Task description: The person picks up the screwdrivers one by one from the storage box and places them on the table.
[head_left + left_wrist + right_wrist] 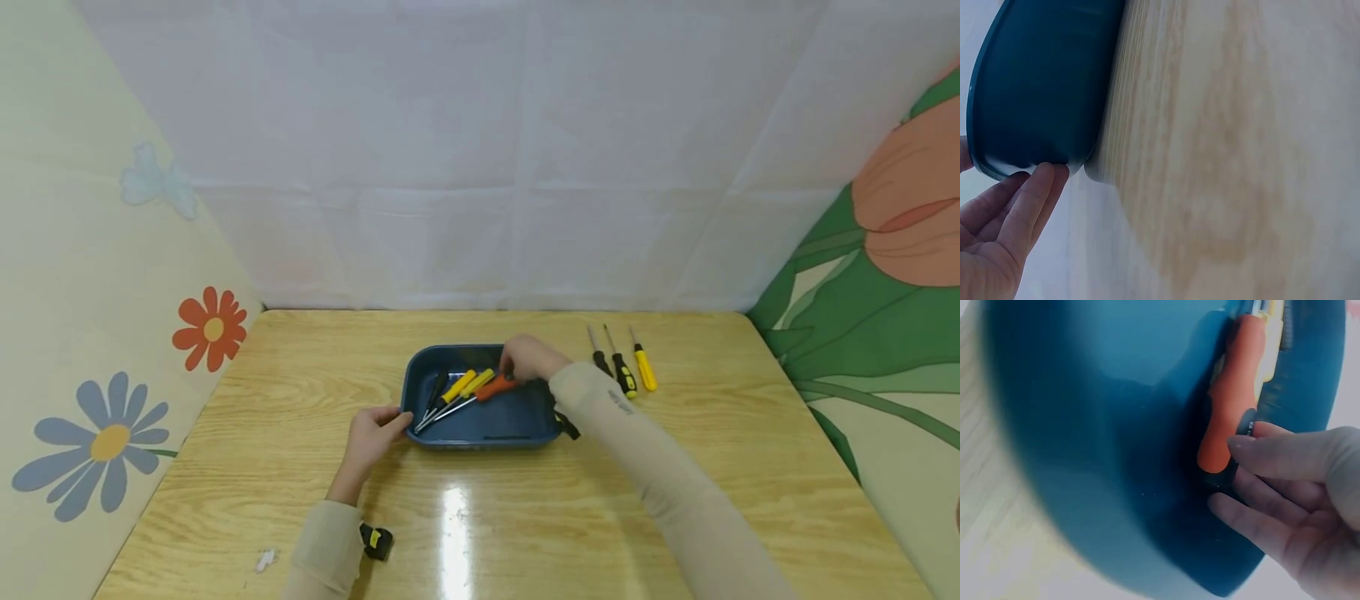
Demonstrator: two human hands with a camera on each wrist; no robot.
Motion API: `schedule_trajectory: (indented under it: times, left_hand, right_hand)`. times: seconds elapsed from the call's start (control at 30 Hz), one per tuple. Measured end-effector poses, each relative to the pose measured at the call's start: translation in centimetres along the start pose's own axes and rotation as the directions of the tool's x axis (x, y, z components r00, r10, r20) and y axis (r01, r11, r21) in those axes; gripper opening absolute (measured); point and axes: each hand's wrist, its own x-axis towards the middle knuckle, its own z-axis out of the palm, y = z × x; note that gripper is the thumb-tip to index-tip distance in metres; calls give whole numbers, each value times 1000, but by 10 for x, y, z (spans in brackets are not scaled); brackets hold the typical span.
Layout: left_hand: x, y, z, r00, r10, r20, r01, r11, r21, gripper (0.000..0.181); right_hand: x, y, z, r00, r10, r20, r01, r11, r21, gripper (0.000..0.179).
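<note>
Pinching orange screwdriver [1234, 384] by handle end between fingers of right hand [529, 357], gripping blue tray [513, 418] with left hand [371, 434]!

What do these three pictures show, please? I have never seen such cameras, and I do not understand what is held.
There is no machine: these are a person's two bare hands. The wide picture comes from a camera on the head; the two close ones come from a camera on each wrist. The left hand holds the left end of a blue tray. The right hand pinches the handle of an orange-and-black screwdriver in that tray, near two yellow-handled screwdrivers and a black-handled tool. On the wooden table, three more screwdrivers lie right of the tray, and what looks like a tape measure lies by the left sleeve.
</note>
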Motion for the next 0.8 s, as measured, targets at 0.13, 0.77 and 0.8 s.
schedule_trajectory:
  times: [0.13,0.77,0.8]
  left_hand:
    - [0,0,0,1000,-6,1,6,1000,-6,24]
    - [-1,1,-2,1000,-13,8,13,1000,-2,26]
    - [-1,2,-2,1000,-17,8,17,1000,-1,26]
  right_hand:
    - [0,-4,1,1000,-21,-12,19,994,-108,17]
    - [-4,10,11,995,-96,-18,91,975,-205,18]
    - [-5,9,10,995,-99,-11,96,977,-192,18]
